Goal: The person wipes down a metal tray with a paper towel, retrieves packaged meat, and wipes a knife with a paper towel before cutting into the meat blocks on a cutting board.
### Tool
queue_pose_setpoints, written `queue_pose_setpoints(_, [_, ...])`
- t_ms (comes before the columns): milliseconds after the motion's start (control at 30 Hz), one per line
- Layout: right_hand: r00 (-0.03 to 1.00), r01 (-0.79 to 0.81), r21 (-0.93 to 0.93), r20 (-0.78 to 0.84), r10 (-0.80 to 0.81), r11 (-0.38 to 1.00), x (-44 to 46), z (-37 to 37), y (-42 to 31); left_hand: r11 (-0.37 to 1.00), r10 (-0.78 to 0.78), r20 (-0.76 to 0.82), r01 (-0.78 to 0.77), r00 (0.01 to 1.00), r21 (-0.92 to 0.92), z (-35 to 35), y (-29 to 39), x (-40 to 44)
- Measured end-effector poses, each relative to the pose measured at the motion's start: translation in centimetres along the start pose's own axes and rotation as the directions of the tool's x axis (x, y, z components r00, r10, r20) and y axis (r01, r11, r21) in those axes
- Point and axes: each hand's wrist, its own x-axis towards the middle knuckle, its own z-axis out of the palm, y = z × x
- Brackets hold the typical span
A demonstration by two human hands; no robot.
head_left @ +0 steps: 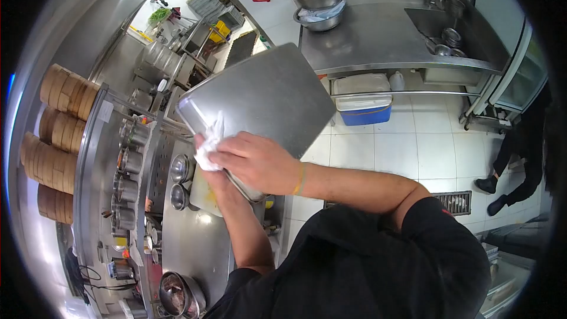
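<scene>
A flat rectangular metal tray (266, 94) is held up, tilted, in front of my chest. My left hand (214, 178) grips it at its near left edge, most of its fingers hidden by the cloth and my other hand. A crumpled white cloth (211, 149) is bunched in my right hand (255, 159), pressed against the near left part of the tray. My right forearm crosses over from the right, with a thin yellow band at the wrist. Below the tray, a pale cutting board (204, 196) lies on the steel counter (195, 239), partly covered.
Metal bowls (179, 167) and a pot with meat (175, 295) stand on the left counter. Bamboo steamers (53, 153) are stacked at far left. Ahead are a sink (425, 23), cloth-filled basins (322, 20) and a blue-white cooler (363, 109). Another person's legs (514, 165) show at right.
</scene>
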Motion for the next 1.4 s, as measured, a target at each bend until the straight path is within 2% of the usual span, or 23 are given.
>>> queue_pose_setpoints(33, [0.999, 0.041, 0.02, 0.028, -0.042, 0.999, -0.6, -0.8, 0.1, 0.998, -0.047, -0.069, 0.044, 0.997, -0.039, 2.5, 1.6, -0.2])
queue_pose_setpoints(100, [0.989, -0.084, -0.196, -0.134, 0.058, 0.977, -1.9, -2.5, 4.8, 0.998, 0.041, -0.183, -0.033, 0.982, 0.046, 8.7, 3.9, -2.0])
queue_pose_setpoints(133, [0.967, -0.194, -0.289, -0.22, 0.132, 0.938, -2.6, -3.9, 7.9, 0.995, 0.074, -0.102, -0.066, 0.992, 0.079, 6.6, 4.6, -2.0])
queue_pose_setpoints(233, [0.841, -0.497, -0.233, -0.367, 0.398, 0.836, -4.9, -8.2, 17.1, 0.984, 0.147, -0.063, -0.139, 0.987, 0.112, 5.4, 5.5, -2.3])
queue_pose_setpoints(267, [0.831, -0.511, -0.234, -0.38, 0.406, 0.827, -4.6, -7.9, 17.0, 0.992, 0.12, 0.054, -0.122, 0.991, 0.036, 4.7, 5.3, -1.9])
queue_pose_setpoints(333, [0.812, -0.534, -0.246, -0.416, 0.41, 0.809, -3.6, -7.3, 15.9, 0.993, 0.112, -0.017, -0.111, 0.994, 0.042, 6.4, 4.8, -1.3])
queue_pose_setpoints(400, [0.889, -0.417, -0.279, -0.321, 0.326, 0.865, -0.9, -5.0, 9.4, 0.999, 0.052, -0.056, -0.052, 0.997, -0.006, 9.3, 4.0, -1.3])
queue_pose_setpoints(500, [0.97, -0.199, -0.033, -0.148, 0.192, 0.979, 0.1, -1.0, 1.2, 0.99, 0.067, -0.11, -0.053, 0.992, 0.129, 7.8, 2.8, 0.9])
queue_pose_setpoints(567, [0.993, -0.09, -0.008, -0.08, 0.089, 0.996, -0.2, -1.0, 0.4, 0.997, -0.042, -0.124, 0.049, 0.991, 0.055, 6.7, 3.3, 1.3])
queue_pose_setpoints(633, [0.997, -0.036, -0.056, -0.067, 0.033, 0.998, -0.8, -2.1, 2.3, 1.0, 0.002, -0.119, -0.003, 0.993, -0.01, 8.9, 4.0, 0.2])
queue_pose_setpoints(700, [0.967, -0.209, -0.256, -0.199, 0.16, 0.944, -1.4, -4.1, 8.6, 0.996, 0.057, -0.094, -0.05, 0.994, 0.069, 8.4, 5.0, -0.7])
queue_pose_setpoints(800, [0.827, -0.51, -0.245, -0.404, 0.391, 0.825, -1.9, -7.9, 16.5, 0.995, 0.059, -0.096, -0.052, 0.994, 0.082, 8.1, 5.3, -1.6])
queue_pose_setpoints(900, [0.813, -0.544, -0.242, -0.389, 0.433, 0.803, -0.8, -5.1, 14.3, 0.998, 0.025, -0.103, -0.019, 0.994, 0.062, 9.1, 4.4, -0.7])
queue_pose_setpoints(1000, [0.946, -0.249, -0.075, -0.233, 0.226, 0.966, 1.4, -1.2, 3.6, 0.987, 0.037, -0.116, -0.018, 0.993, 0.159, 7.7, 2.7, 1.8])
queue_pose_setpoints(1033, [0.977, -0.123, -0.004, -0.178, 0.12, 0.992, 1.3, -0.3, 1.8, 0.993, -0.024, -0.094, 0.035, 0.995, 0.112, 6.5, 3.1, 2.1])
queue_pose_setpoints(1100, [0.99, -0.067, 0.046, -0.12, 0.072, 0.997, 0.3, -0.5, 1.6, 0.99, -0.142, -0.039, 0.143, 0.989, 0.015, 5.1, 3.9, 2.4])
queue_pose_setpoints(1133, [0.995, -0.041, 0.072, -0.088, 0.047, 0.997, -0.4, -0.7, 1.8, 0.989, -0.032, -0.119, 0.048, 0.992, 0.138, 6.5, 4.1, 2.0])
queue_pose_setpoints(1167, [0.989, -0.088, -0.027, -0.123, 0.084, 0.996, -1.6, -1.5, 3.3, 0.991, 0.035, -0.183, -0.011, 0.982, 0.132, 8.2, 4.5, 1.2])
queue_pose_setpoints(1233, [0.97, -0.208, -0.203, -0.171, 0.175, 0.957, -4.7, -4.3, 9.9, 0.986, 0.089, -0.124, -0.07, 0.988, 0.154, 7.8, 5.8, 0.5])
queue_pose_setpoints(1267, [0.907, -0.379, -0.126, -0.249, 0.34, 0.917, -6.6, -5.2, 13.5, 0.99, 0.082, -0.053, -0.075, 0.995, 0.12, 7.2, 6.5, 0.3])
queue_pose_setpoints(1300, [0.873, -0.454, -0.188, -0.287, 0.394, 0.871, -7.8, -6.7, 15.9, 0.993, 0.061, -0.056, -0.055, 0.997, 0.1, 7.0, 7.0, -0.1])
queue_pose_setpoints(1333, [0.822, -0.54, -0.11, -0.281, 0.495, 0.834, -8.4, -7.8, 16.6, 0.996, 0.043, -0.05, -0.039, 0.998, 0.078, 7.2, 7.3, -0.1])
queue_pose_setpoints(1400, [0.827, -0.519, -0.125, -0.323, 0.46, 0.846, -8.8, -7.2, 15.9, 0.999, 0.032, -0.004, -0.031, 0.999, 0.042, 6.9, 7.4, 0.8])
